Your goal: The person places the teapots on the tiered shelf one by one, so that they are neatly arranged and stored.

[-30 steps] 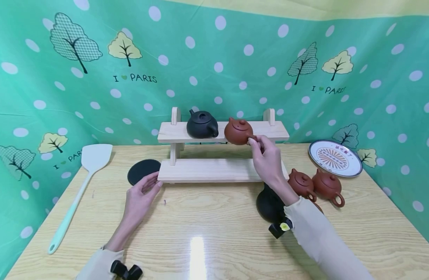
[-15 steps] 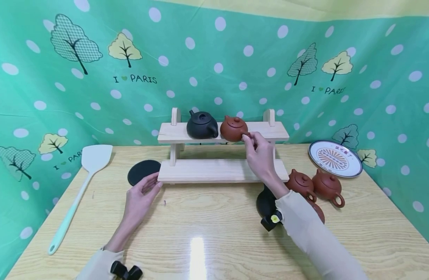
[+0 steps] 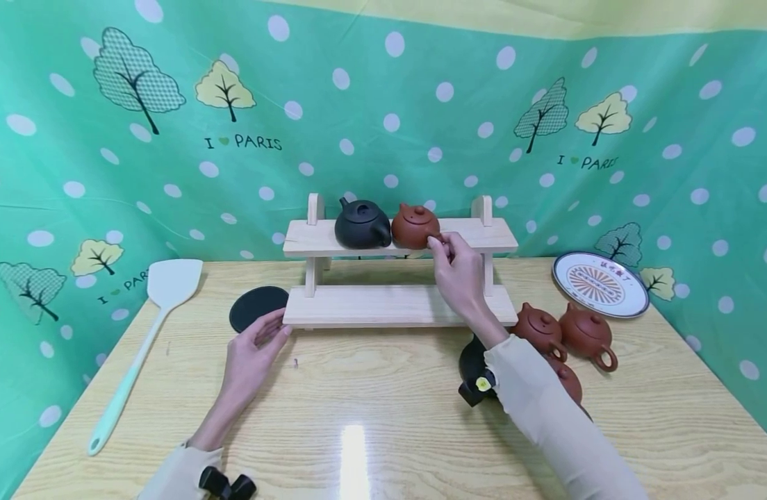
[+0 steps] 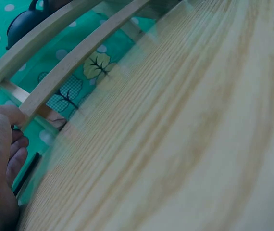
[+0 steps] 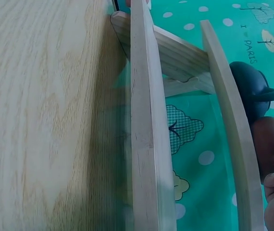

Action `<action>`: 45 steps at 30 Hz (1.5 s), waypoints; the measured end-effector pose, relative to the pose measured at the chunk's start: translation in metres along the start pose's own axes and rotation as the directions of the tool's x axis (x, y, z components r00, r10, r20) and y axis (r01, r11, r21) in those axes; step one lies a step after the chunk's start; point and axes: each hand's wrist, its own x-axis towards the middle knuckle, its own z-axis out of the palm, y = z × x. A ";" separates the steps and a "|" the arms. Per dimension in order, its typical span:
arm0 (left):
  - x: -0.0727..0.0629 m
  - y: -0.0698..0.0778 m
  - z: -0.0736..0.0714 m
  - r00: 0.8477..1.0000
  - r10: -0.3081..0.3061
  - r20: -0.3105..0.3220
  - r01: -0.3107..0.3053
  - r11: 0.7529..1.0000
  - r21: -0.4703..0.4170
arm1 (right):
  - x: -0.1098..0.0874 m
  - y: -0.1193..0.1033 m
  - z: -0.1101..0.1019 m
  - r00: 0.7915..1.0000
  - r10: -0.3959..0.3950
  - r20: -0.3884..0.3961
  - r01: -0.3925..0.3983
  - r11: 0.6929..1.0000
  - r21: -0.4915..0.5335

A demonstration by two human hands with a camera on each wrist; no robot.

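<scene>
Brown teapot [image 3: 415, 226] held by its handle in the right hand [image 3: 461, 274]

The brown teapot is set on the upper shelf [image 3: 311, 239], just ahead of the right hand and to its left. It could be tipped toward the person if the handle is released too soon, since its base is placed close to the shelf's front edge; whether the base is fully supported cannot be told. The dark teapot [image 3: 360, 226], farther left of that hand, could be knocked by a further leftward push, as almost no gap is left between the two.

The brown teapot is seen upright: squat, round and smooth, topped by a lid with a small knob, its short spout turned away from the right hand. The handle is pinched between thumb and fingers and largely covered by them.

By the left hand [image 3: 253, 357], the near left corner of the lower shelf [image 3: 371, 305] is gripped; the rack could be jolted if that hand is jerked. More brown teapots [image 3: 536, 326] are gathered on the tabletop [image 3: 383, 389], right of and below the right hand.
</scene>
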 end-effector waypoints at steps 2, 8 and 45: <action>0.000 0.000 0.000 1.000 0.000 0.000 0.000 1.000 -0.005 | 0.001 0.000 0.001 1.000 0.006 -0.002 -0.006 1.000 0.003; 0.000 0.001 0.000 1.000 0.004 0.001 -0.004 1.000 0.005 | 0.002 0.000 0.003 1.000 0.008 -0.009 -0.008 1.000 0.018; 0.000 0.002 0.000 1.000 -0.008 -0.008 0.008 1.000 -0.005 | 0.005 0.000 0.006 0.997 0.081 -0.020 -0.078 0.992 0.102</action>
